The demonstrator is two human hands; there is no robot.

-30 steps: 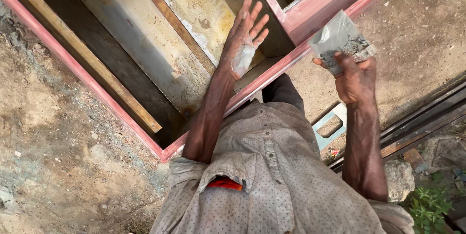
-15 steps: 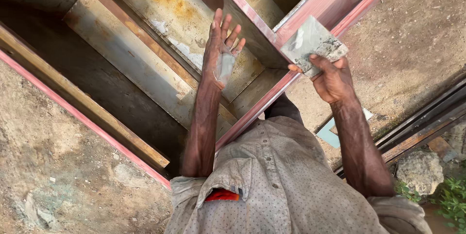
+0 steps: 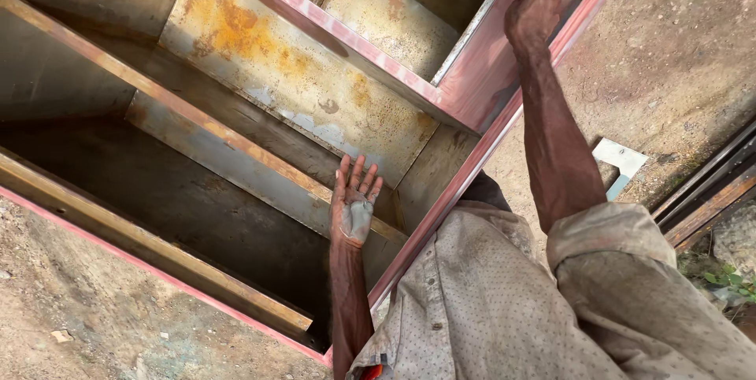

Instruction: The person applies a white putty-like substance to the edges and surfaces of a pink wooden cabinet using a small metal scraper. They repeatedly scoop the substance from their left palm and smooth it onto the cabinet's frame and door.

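Pink-edged rusty orange metal frame (image 3: pixel 346 41), speckled beige shirt (image 3: pixel 504 301), grey-smeared left hand (image 3: pixel 353 211)

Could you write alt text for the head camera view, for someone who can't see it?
Seen from above, a person leans over a rusty metal frame with pink-painted edges lying on dirt ground. Their right hand presses a small pale piece, mostly hidden, against the frame's far corner, while their left hand, fingers spread and palm smeared grey, reaches empty into the frame's dark interior.

Left hand (image 3: pixel 353 208): open, fingers spread and pointing away from the body, pale smears on its back, forearm nearly straight. Right hand (image 3: pixel 533 10): arm fully extended forward, fingers curled closed at the far end, knuckles facing the camera.
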